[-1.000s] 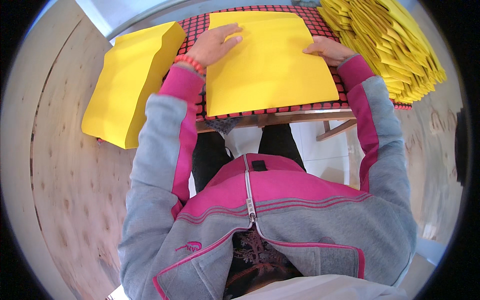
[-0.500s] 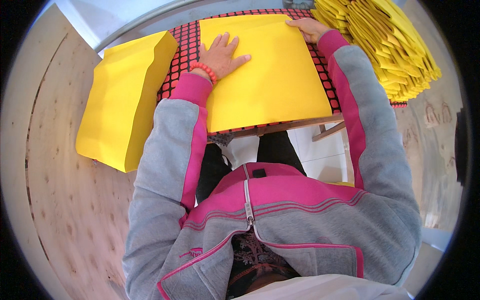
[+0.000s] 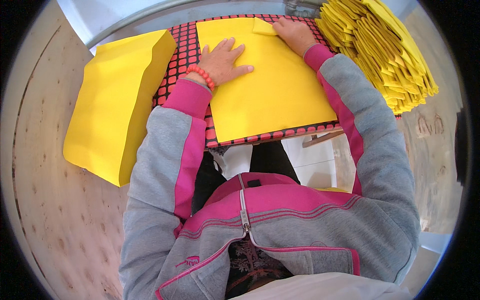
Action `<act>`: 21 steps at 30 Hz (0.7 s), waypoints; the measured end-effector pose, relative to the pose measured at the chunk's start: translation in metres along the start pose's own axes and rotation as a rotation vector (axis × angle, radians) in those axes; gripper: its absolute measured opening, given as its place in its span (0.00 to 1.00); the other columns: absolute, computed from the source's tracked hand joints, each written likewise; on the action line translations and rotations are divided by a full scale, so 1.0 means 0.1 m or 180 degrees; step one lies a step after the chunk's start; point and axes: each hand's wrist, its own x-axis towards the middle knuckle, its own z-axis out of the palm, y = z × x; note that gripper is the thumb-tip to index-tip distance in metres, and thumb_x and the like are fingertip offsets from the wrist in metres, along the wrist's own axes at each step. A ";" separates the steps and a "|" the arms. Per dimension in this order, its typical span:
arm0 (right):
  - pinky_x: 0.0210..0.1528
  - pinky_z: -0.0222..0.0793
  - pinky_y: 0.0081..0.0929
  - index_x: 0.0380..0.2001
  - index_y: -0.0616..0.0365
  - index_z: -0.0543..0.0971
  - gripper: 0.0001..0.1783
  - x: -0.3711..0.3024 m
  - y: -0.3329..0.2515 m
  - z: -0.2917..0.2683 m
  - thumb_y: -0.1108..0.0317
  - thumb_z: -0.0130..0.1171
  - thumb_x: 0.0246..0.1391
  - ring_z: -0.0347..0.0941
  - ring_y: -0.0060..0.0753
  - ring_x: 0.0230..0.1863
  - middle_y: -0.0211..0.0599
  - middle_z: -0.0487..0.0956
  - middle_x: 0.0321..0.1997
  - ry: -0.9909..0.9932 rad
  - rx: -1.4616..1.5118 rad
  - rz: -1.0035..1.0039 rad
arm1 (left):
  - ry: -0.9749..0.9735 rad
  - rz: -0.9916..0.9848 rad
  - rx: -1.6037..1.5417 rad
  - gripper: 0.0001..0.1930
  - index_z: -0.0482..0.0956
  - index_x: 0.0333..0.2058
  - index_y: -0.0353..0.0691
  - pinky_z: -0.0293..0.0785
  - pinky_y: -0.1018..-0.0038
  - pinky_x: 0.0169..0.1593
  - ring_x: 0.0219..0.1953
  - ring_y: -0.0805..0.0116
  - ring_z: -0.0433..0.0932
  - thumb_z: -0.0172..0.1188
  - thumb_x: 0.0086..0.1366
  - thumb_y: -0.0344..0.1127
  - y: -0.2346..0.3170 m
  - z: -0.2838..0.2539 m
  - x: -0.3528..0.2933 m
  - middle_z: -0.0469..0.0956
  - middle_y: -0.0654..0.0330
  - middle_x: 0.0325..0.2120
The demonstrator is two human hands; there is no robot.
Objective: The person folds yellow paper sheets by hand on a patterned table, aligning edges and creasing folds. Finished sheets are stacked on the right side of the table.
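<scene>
From the head view, a yellow paper sheet point(image 3: 270, 85) lies flat on the red-and-black gridded surface point(image 3: 187, 45). The left hand point(image 3: 222, 62) presses it with fingers spread open; the right hand point(image 3: 295, 35) folds its far corner, fingers curled on the flap. It looks light, thin and easily creased, best taken by a corner or edge.

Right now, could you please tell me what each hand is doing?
Left hand: open, pressed flat on the yellow sheet.
Right hand: at the sheet's folded corner; grip cannot be told.
</scene>
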 end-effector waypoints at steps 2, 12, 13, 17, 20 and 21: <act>0.31 0.76 0.35 0.40 0.54 0.76 0.09 -0.01 0.10 0.00 0.61 0.60 0.63 0.80 0.34 0.30 0.30 0.79 0.33 -0.0349 0.1048 0.0923 | 0.0018 -0.0025 -0.0004 0.43 0.65 0.69 0.45 0.46 0.34 0.71 0.75 0.50 0.54 0.52 0.66 0.70 0.00 0.00 0.00 0.57 0.47 0.72; 0.39 0.77 0.37 0.39 0.57 0.81 0.11 0.05 0.10 -0.15 0.64 0.61 0.56 0.82 0.37 0.38 0.40 0.82 0.38 0.0005 0.0832 0.0378 | 0.0295 0.0154 0.0029 0.42 0.69 0.67 0.44 0.49 0.36 0.70 0.72 0.49 0.58 0.54 0.65 0.69 -0.04 -0.02 0.00 0.62 0.47 0.69; 0.41 0.75 0.37 0.35 0.57 0.76 0.08 0.08 0.01 -0.16 0.64 0.58 0.59 0.78 0.45 0.41 0.39 0.79 0.40 -0.0347 0.0008 -0.0329 | 0.0350 0.0192 0.0046 0.42 0.69 0.67 0.44 0.49 0.36 0.70 0.72 0.49 0.59 0.54 0.65 0.69 -0.04 -0.01 -0.01 0.62 0.47 0.68; 0.39 0.76 0.34 0.39 0.55 0.79 0.10 0.00 -0.15 -0.29 0.61 0.59 0.61 0.81 0.39 0.42 0.37 0.80 0.39 -0.0295 0.0245 0.0082 | 0.0037 0.0140 0.0084 0.42 0.69 0.67 0.45 0.53 0.38 0.69 0.71 0.49 0.60 0.54 0.65 0.70 -0.03 -0.03 -0.01 0.64 0.48 0.68; 0.41 0.76 0.30 0.41 0.59 0.81 0.13 -0.03 0.13 -0.42 0.59 0.60 0.63 0.82 0.32 0.38 0.35 0.83 0.38 -0.1441 0.2985 0.2229 | -0.0005 0.0010 0.0125 0.41 0.70 0.66 0.44 0.54 0.39 0.69 0.70 0.49 0.61 0.54 0.65 0.69 -0.03 -0.04 -0.02 0.64 0.47 0.67; 0.42 0.77 0.29 0.41 0.61 0.82 0.15 -0.05 0.24 -0.46 0.59 0.60 0.64 0.82 0.30 0.37 0.35 0.84 0.39 -0.2045 0.4164 0.3217 | 0.0000 -0.0007 0.0129 0.41 0.70 0.66 0.44 0.54 0.39 0.69 0.70 0.49 0.62 0.54 0.65 0.69 -0.04 -0.04 -0.03 0.65 0.47 0.67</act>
